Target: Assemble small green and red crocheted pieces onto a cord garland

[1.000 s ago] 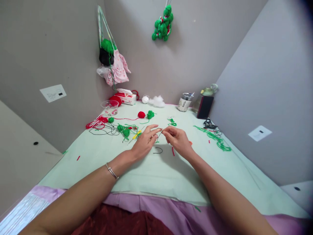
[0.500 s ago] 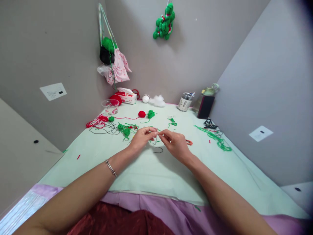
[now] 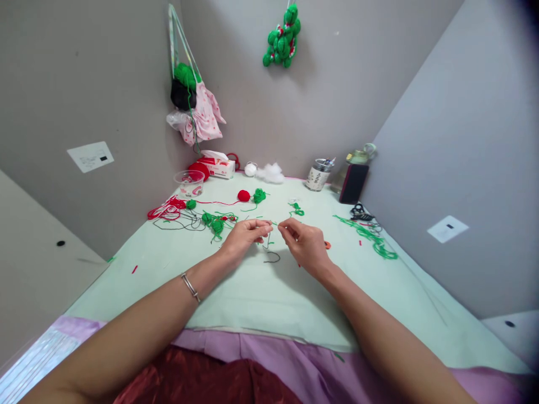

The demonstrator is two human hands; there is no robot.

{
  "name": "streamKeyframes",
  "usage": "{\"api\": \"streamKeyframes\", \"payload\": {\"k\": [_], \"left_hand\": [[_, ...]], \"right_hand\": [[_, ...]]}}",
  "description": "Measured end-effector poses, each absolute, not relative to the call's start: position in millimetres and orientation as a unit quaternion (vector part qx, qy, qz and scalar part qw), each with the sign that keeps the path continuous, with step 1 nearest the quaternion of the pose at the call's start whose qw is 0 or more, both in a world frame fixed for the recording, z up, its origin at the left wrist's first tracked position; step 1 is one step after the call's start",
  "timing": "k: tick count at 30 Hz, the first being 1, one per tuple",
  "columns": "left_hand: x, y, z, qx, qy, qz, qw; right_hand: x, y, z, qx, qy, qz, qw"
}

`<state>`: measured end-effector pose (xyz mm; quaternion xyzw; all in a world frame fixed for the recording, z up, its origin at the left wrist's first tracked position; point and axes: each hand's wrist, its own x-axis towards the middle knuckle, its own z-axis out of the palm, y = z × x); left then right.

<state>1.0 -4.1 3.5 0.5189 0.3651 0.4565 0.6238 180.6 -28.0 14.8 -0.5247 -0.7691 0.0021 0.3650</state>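
One dark thread point(image 3: 278, 257), work seemingly midway.
Left hand point(image 3: 245, 238): fingertips pinched on it, end loose below. Right hand point(image 3: 306, 247): fingertips together, catch too small to tell.

Toward the back, a dark phone point(image 3: 353, 184) stands before a bottle point(image 3: 359, 156), near a labelled can point(image 3: 317, 179).
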Motion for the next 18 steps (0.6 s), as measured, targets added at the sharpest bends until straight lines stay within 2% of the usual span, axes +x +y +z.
{"api": "streamKeyframes", "payload": {"k": [4, 11, 18], "left_hand": [[0.9, -3.6, 2.9, 0.524, 0.360, 0.455, 0.623], [3.4, -7.7, 7.1, 0.526, 0.336, 0.468, 0.626], [4.0, -9.2, 5.3, 0.578, 0.325, 0.442, 0.604]], "right_hand": [[182.4, -28.0, 16.0, -0.522, -0.760, 0.052, 0.384], [179.9, -29.7, 21.6, -0.513, -0.710, 0.217, 0.430], [180.3, -28.6, 24.4, -0.501, -0.670, 0.290, 0.465]]}}
